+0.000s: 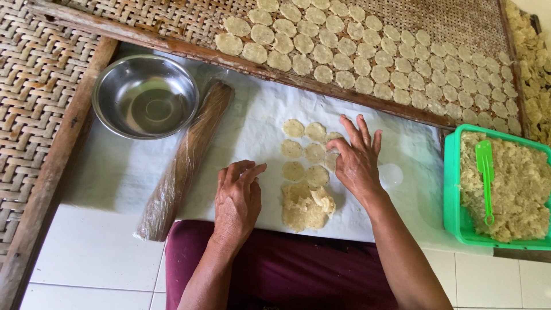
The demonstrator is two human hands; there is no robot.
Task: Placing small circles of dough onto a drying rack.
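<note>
My left hand [237,198] rests on the white plastic sheet [252,123], fingers curled loosely, just left of a lump of pale dough [304,208]. My right hand [356,155] lies flat with fingers spread, pressing a small dough disc at the right edge of several flattened round discs [303,150] laid out in rows on the sheet. Neither hand holds anything.
A plastic-wrapped rolling pin [183,161] lies diagonally at left, beside a steel bowl [145,96]. A woven bamboo tray [459,23] behind carries several dough discs [356,57]. A green tub [451,189] of dough with a green spatula [486,178] stands at right.
</note>
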